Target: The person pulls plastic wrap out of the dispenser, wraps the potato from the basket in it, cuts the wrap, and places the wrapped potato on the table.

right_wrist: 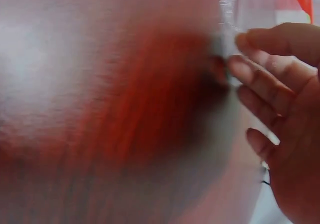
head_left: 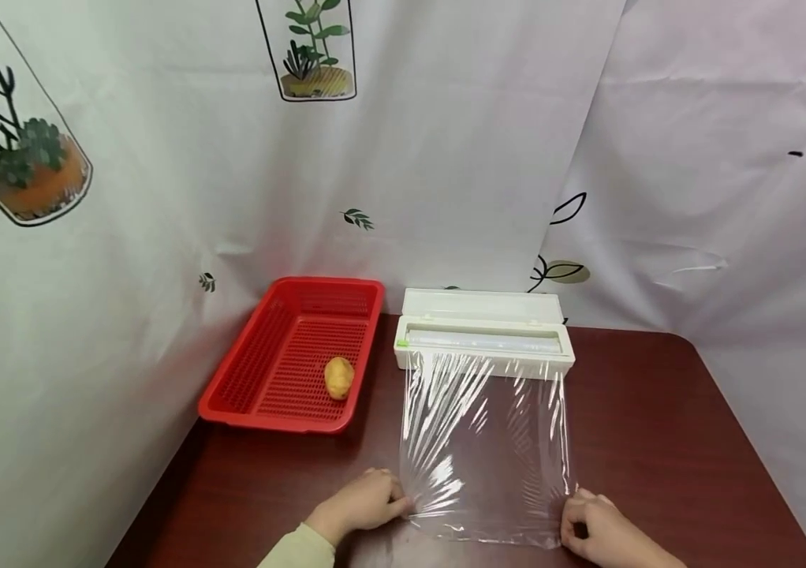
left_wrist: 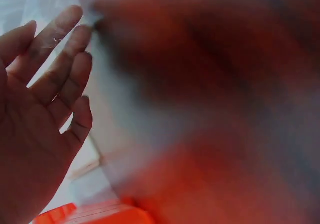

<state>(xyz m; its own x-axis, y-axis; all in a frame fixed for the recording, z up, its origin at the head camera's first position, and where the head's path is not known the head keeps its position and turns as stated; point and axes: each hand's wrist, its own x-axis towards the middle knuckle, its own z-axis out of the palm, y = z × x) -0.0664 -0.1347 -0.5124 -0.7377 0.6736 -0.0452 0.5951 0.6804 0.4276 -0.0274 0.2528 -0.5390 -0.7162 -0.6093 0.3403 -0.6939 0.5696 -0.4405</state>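
Note:
A sheet of clear plastic wrap (head_left: 495, 457) stretches over the table from a white wrap dispenser (head_left: 488, 367), whose lid stands raised. At the sheet's near left corner, my left hand (head_left: 372, 501) holds the film's edge. My right hand (head_left: 605, 527) pinches the near right corner between thumb and fingers. Creases fan out from the left hand's grip. In the left wrist view, film clings near the index finger of the left hand (left_wrist: 45, 99), its other fingers loosely bent. The right wrist view has film (right_wrist: 230, 19) at the thumb and index tip of the right hand (right_wrist: 285, 94).
Left of the dispenser, a red plastic basket (head_left: 275, 424) holds a yellowish potato-like item (head_left: 339, 378). A dark red-brown table (head_left: 666, 442) lies under everything. White printed cloth (head_left: 474, 158) hangs behind and on both sides.

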